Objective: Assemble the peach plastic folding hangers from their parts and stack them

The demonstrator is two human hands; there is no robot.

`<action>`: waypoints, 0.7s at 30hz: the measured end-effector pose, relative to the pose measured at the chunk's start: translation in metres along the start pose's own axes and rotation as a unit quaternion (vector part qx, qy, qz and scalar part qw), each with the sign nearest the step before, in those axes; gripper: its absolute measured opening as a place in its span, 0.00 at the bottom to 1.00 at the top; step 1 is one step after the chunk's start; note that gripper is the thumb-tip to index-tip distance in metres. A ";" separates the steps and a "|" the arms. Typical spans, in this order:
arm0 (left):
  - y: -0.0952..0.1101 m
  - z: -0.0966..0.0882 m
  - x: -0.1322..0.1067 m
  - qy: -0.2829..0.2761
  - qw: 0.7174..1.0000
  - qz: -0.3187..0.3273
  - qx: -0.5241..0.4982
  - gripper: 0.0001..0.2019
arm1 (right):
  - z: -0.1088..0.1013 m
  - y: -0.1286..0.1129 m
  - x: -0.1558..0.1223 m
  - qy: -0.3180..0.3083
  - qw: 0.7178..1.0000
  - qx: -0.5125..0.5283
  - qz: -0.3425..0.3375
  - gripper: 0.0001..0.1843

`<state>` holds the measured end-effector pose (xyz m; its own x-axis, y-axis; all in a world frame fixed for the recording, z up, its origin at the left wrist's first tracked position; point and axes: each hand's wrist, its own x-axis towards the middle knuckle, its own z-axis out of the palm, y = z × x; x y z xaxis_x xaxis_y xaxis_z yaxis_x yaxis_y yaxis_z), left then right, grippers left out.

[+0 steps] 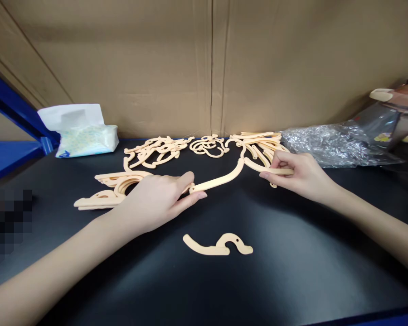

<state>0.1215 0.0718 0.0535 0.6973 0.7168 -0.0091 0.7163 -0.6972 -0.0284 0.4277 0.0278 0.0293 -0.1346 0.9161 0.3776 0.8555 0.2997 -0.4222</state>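
Observation:
My left hand (166,194) pinches the near-left end of a curved beige hanger arm (221,181) between thumb and fingers, raised over the black table. My right hand (292,174) grips a second beige hanger arm (253,166), its free end close to the far end of the first one. Whether the two ends touch I cannot tell. In front of my hands lies a beige hanger hook piece (229,240) with a short curved arm at its left. Partly behind my left hand is a stack of beige hanger parts (102,199).
Along the back lie a tangled pile of beige parts (156,151), a few hooks (209,147) and a heap of arms (258,141). A tissue pack (86,140) stands back left, crumpled clear plastic bags (340,142) back right. A cardboard wall (163,68) closes the rear.

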 end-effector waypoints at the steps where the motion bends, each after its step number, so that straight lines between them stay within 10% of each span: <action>1: 0.001 -0.001 0.000 -0.004 1.000 -0.001 -0.003 0.18 | 0.000 0.000 0.000 0.000 1.000 -0.003 0.000 0.18; 21: 0.002 0.008 -0.001 0.030 0.999 0.021 -0.007 0.19 | 0.001 0.001 -0.001 -0.002 1.000 -0.024 -0.004 0.17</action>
<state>0.1224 0.0695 0.0453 0.7274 0.6844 0.0498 0.6857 -0.7277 -0.0150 0.4282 0.0270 0.0277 -0.1435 0.9151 0.3770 0.8774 0.2938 -0.3793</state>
